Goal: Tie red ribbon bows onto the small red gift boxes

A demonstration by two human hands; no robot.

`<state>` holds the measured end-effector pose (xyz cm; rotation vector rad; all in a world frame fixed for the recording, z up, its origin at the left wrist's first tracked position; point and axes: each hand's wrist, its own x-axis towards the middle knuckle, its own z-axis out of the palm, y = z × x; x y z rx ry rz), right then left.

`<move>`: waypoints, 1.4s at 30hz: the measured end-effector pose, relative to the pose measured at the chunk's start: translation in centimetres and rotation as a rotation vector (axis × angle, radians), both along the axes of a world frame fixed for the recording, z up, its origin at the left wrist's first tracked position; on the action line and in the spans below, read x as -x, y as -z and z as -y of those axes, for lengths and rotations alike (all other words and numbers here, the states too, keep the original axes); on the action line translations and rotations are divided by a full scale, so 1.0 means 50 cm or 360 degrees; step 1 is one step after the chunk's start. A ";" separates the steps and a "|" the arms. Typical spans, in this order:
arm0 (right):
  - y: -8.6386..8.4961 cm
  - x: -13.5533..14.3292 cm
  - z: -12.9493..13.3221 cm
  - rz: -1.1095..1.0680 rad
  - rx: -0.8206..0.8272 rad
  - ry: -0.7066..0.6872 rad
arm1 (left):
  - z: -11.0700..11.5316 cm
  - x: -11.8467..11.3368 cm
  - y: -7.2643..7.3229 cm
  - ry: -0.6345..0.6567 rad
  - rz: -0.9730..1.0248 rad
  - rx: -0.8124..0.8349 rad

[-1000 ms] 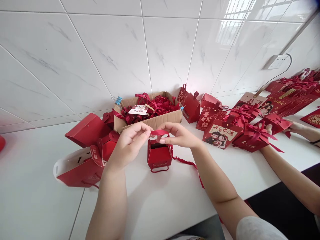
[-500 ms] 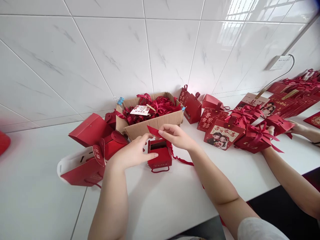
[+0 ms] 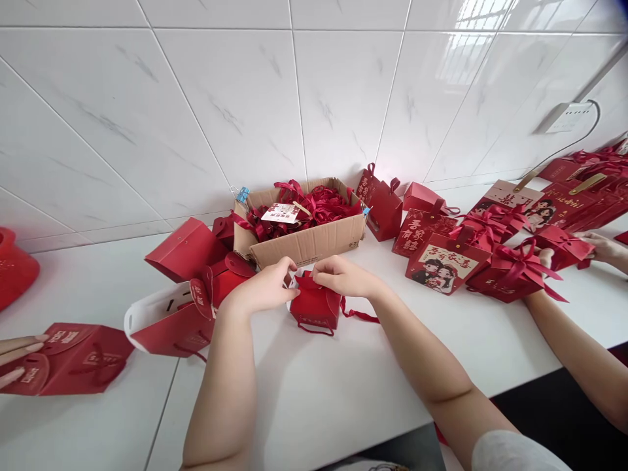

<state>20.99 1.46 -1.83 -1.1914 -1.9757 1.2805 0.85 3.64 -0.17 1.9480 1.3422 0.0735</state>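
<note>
A small red gift box (image 3: 315,309) stands on the white table in front of me, with a red cord handle at its front and its top flaps raised. At its left upper edge, the thumb and fingers of my left hand (image 3: 265,288) close around a flap with a white inner side. My right hand (image 3: 347,277) pinches the top flap from the right, its fingertips partly hidden. From the box's right side a dark red ribbon (image 3: 360,315) trails over the table. Right behind it sits a cardboard carton (image 3: 309,247) full of red ribbons (image 3: 326,206).
Red boxes (image 3: 186,248) and an open red bag (image 3: 171,320) stand left. Another person's hand (image 3: 22,360) holds a red box (image 3: 83,360) at far left. On the right, another person's hands (image 3: 604,250) hold a bow-tied box (image 3: 564,247) among several finished boxes.
Both my hands have brought the raised red flap down over the box's opening. At far left, another person's hand with a red box has come into view.
</note>
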 end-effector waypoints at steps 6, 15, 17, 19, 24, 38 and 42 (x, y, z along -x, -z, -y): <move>-0.002 -0.001 0.002 -0.0001 0.0106 0.0004 | 0.004 -0.003 -0.007 0.0005 -0.0054 -0.0027; 0.004 0.004 -0.005 -0.0065 0.0125 -0.0017 | 0.004 -0.004 -0.012 0.0101 -0.0091 -0.0020; 0.005 0.006 -0.007 -0.0066 0.0129 -0.0020 | 0.005 -0.004 -0.011 0.0094 -0.0073 -0.0034; 0.006 0.007 -0.007 -0.0061 0.0126 -0.0017 | 0.005 -0.004 -0.009 0.0088 -0.0048 -0.0044; 0.008 0.010 -0.009 -0.0018 0.0067 -0.0002 | -0.001 0.004 -0.004 0.0133 0.0074 0.0042; 0.025 0.014 -0.015 0.0109 -0.0205 0.0057 | 0.003 0.014 -0.023 0.0043 0.0235 0.0093; 0.025 0.012 -0.011 0.0086 -0.0261 0.0093 | 0.002 0.002 -0.026 0.0030 0.0358 -0.0072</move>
